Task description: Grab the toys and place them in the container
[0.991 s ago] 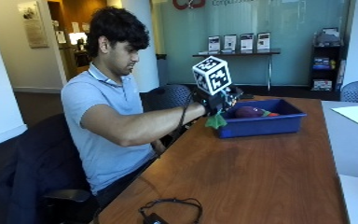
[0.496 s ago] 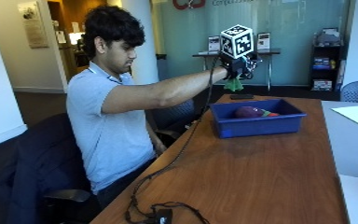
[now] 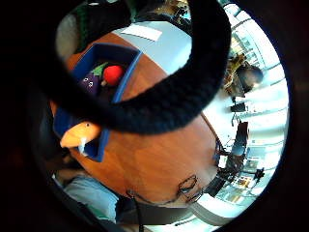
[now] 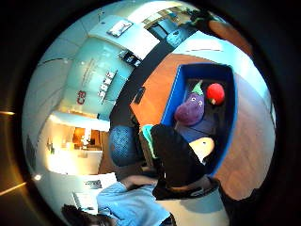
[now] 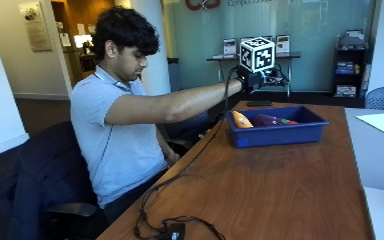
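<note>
Brown wooden table point(image 5: 292, 185). Blue container point(image 5: 276, 132) sitting on it, toward far end. Black cable point(image 5: 179, 175) trailing along the table edge nearest the seated person, away from container. White sheet of paper point(image 5: 383, 122) lying flat well beside container.

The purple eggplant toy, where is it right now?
In the outside view the eggplant toy lies inside the blue container on the table, between an orange toy and a red toy.
</note>
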Demonstrator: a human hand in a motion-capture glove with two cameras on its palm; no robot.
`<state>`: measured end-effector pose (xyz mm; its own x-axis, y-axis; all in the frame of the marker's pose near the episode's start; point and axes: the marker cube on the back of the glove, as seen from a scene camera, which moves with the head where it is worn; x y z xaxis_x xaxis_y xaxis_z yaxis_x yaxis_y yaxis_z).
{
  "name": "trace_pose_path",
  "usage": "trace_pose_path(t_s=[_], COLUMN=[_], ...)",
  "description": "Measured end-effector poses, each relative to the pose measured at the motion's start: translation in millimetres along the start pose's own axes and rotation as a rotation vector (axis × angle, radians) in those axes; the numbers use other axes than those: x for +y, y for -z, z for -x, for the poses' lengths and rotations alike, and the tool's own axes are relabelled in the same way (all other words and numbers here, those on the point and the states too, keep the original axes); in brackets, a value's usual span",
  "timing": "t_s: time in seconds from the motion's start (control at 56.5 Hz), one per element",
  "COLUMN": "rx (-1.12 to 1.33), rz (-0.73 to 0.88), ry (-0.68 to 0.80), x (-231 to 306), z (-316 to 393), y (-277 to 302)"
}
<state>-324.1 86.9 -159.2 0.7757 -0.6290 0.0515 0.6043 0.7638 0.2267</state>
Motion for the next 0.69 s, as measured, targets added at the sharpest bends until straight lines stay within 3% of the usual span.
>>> trace_pose_path(t_s=[0.69], rx=[0.135], rz=[-0.001], ry=[-0.109], x=[51.1], z=[-82.3], y=[-8.7])
